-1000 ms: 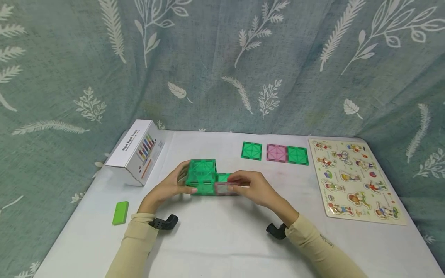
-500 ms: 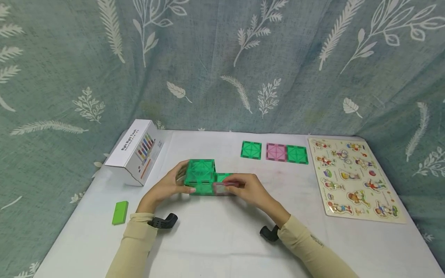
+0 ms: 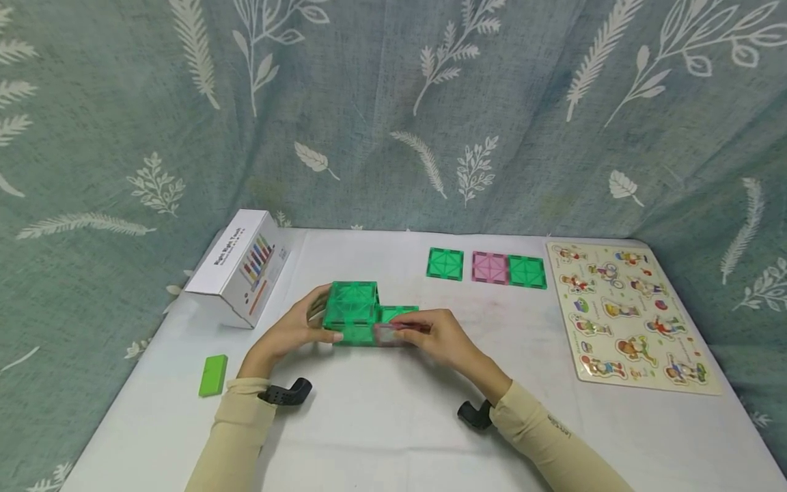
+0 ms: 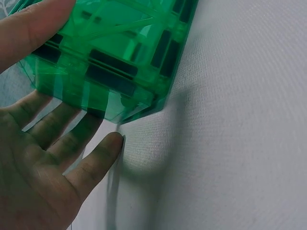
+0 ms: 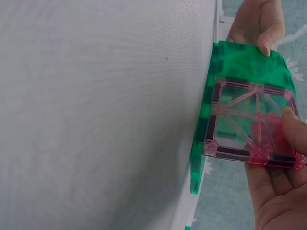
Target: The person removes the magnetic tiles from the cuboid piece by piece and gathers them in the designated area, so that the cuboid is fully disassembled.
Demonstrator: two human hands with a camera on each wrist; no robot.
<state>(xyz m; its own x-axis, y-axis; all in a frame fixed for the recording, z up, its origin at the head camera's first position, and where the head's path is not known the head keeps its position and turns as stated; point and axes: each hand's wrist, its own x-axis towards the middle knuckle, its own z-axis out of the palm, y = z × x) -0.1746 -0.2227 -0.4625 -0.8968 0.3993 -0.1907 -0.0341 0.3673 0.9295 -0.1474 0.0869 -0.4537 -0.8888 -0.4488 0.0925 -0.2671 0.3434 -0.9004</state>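
Observation:
A cube of green see-through magnetic tiles (image 3: 351,303) stands on the white table. My left hand (image 3: 292,333) grips its left side, thumb on the front face and fingers round the side; the left wrist view shows the thumb and fingertips against the green tiles (image 4: 120,62). A flat green tile (image 3: 390,313) adjoins the cube on the right. Upright at its front edge is a pink magnetic tile (image 5: 235,120), pinched between thumb and fingers of my right hand (image 3: 444,336). Whether the pink tile touches the cube I cannot tell.
Behind lie a single green tile (image 3: 445,264) and a pink tile (image 3: 490,267) joined to another green one (image 3: 527,272). A picture puzzle board (image 3: 633,318) lies at the right. At the left are a white box (image 3: 236,266) and a light green block (image 3: 212,375).
My right hand has shifted a little to the left with the pink tile, closer against the cube. The left hand keeps its grip on the cube, nearly still.

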